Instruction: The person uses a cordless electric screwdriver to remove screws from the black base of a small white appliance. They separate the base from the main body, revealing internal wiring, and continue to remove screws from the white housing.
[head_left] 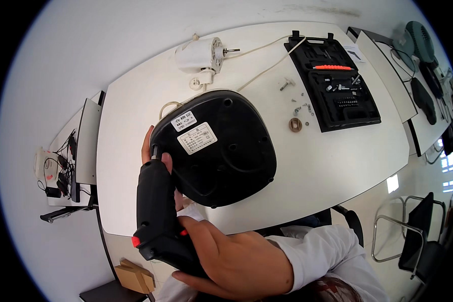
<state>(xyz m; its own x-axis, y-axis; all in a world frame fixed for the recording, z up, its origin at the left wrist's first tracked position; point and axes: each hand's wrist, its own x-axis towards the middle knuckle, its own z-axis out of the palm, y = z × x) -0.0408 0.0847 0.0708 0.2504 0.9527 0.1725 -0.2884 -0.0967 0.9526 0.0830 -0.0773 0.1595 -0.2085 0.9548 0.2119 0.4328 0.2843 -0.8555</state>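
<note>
Filling most of the room's middle, the white table was bounded at its far side by a pale wall, on which a dark smudge was seen at the top. Over the left half of the tabletop the black base was held, its underside and two white labels turned toward the viewer. Its left rim was grasped by the fingers of the left hand, mostly hidden behind the driver. The driver's handle was clenched in the right hand, and its bit was pointed at the base's left edge; whether a screw was met there could not be told for certain.

Beyond the base, a white motor was laid on its side, its shaft pointed right. A pale cord was stretched from near the base to an open black toolbox, in which an orange rod was kept. Between base and toolbox, small screws and a brown ring were scattered.

At the left, black cables were heaped on another desk, with cartons set below. At the right, a green appliance was placed on a side table, and a metal-framed chair was stood on the shiny floor.
</note>
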